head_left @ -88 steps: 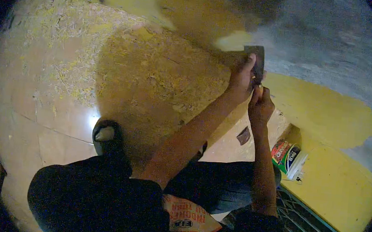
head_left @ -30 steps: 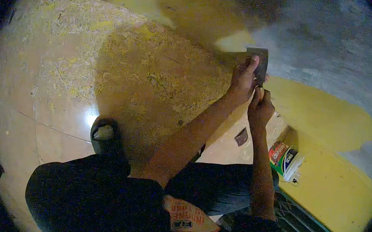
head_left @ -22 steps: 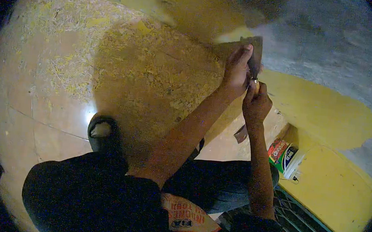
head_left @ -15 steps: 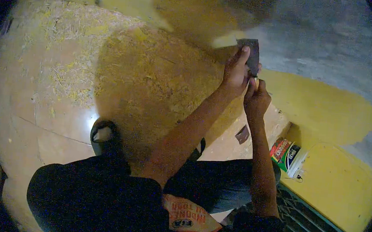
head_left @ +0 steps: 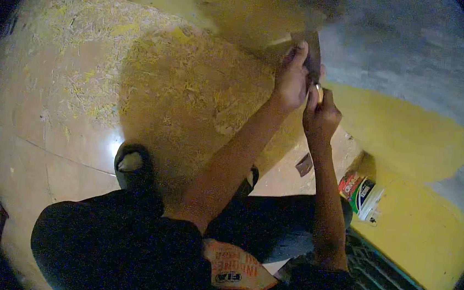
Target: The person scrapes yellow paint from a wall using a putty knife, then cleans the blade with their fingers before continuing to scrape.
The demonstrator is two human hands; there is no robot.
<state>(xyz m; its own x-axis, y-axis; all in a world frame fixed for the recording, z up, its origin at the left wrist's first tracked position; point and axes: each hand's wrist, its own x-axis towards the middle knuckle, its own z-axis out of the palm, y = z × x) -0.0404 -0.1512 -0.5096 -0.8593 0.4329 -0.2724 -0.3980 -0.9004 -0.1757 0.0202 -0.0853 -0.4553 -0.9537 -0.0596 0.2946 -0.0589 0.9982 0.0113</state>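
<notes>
A scraper (head_left: 312, 55) with a broad dark blade is held up in both hands, in front of the wall. My left hand (head_left: 291, 83) grips the blade from the left side, its thumb lying up along the metal and fingertips showing at the far edge. Just below it, my right hand (head_left: 322, 118) is closed around the short handle, whose pale yellowish part (head_left: 319, 93) shows between the fingers. The two hands are close together.
Yellow paint shavings (head_left: 93, 86) litter the tiled floor. A dark brown flat piece (head_left: 304, 165) lies below my right forearm. A labelled plastic tub (head_left: 358, 193) lies on the yellow ledge (head_left: 412, 232), above a dark metal grille (head_left: 391, 286). The wall (head_left: 411, 56) is partly bare grey.
Both hands and the scraper have shifted slightly up in view. The blade has turned and now appears narrower. The grip of both hands stays the same.
</notes>
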